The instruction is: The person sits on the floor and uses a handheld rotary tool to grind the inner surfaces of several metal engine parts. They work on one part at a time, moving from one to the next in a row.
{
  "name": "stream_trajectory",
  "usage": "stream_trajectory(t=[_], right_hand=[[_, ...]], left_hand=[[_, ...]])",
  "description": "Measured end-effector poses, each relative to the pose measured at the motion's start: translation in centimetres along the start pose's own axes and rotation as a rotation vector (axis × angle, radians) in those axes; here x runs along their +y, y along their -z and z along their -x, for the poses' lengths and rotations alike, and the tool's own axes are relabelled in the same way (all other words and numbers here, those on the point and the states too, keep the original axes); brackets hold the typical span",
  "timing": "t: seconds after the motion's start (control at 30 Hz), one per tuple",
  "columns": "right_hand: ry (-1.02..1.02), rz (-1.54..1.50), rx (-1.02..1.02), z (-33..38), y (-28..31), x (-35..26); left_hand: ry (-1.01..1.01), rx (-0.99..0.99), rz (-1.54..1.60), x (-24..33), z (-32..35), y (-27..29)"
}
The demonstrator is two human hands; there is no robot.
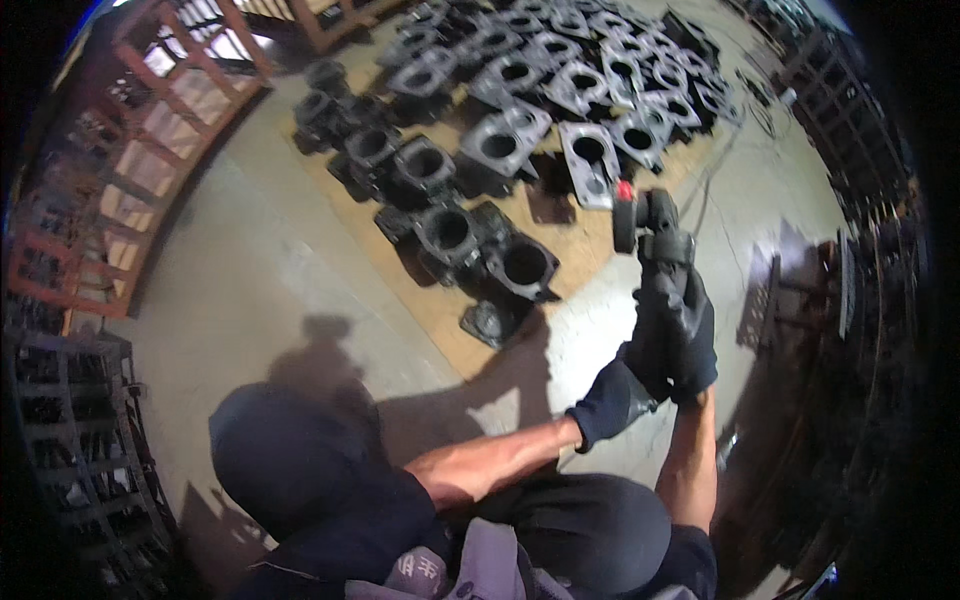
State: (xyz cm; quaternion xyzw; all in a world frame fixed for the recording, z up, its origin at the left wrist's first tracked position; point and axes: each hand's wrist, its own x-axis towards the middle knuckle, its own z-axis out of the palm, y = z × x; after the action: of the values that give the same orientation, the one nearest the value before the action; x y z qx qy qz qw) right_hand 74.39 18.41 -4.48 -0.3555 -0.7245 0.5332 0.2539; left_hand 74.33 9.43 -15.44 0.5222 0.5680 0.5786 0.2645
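Note:
Ahead of me to the right, I hold up a dark angle grinder [664, 245]. Its disc [624, 226] shows nearly edge-on at the left of the head, with a small red part at its top. My right hand [692, 325], in a dark glove, is closed around the body. Lower down, my gloved left hand [645, 372] is closed at the rear of the tool, right against the right hand; its fingers are partly hidden. Closest to the disc is a grey metal casting [600, 185] with a large round hole, lying on a tan board [420, 310].
Many grey flanged castings [500, 140] cover the board's far part. Darker castings [445, 232] stand along its left side, with a small one [487, 322] at the near corner. Brown racks [180, 150] stand left, dark racks [850, 130] right. A cable [712, 165] trails on the floor.

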Motion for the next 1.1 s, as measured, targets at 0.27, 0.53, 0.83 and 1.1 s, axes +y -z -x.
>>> stream_trajectory(t=[0.27,0.53,0.83,1.1], right_hand=[[0.048,0.486,0.177,0.0,-0.7,1.9],[-0.36,0.058,-0.233,-0.6,-1.2,1.1],[-0.174,0.699,-0.422,-0.2,-1.7,2.1],[-0.298,0.757,-0.422,0.4,-2.9,1.7]], left_hand=[[0.434,-0.089,0.649,0.9,0.5,-0.1],[0.662,-0.005,0.679,1.5,2.0,1.7],[0.477,-0.049,0.732,-1.3,2.5,-0.8],[0.441,0.017,1.319,-2.6,3.5,-3.2]])
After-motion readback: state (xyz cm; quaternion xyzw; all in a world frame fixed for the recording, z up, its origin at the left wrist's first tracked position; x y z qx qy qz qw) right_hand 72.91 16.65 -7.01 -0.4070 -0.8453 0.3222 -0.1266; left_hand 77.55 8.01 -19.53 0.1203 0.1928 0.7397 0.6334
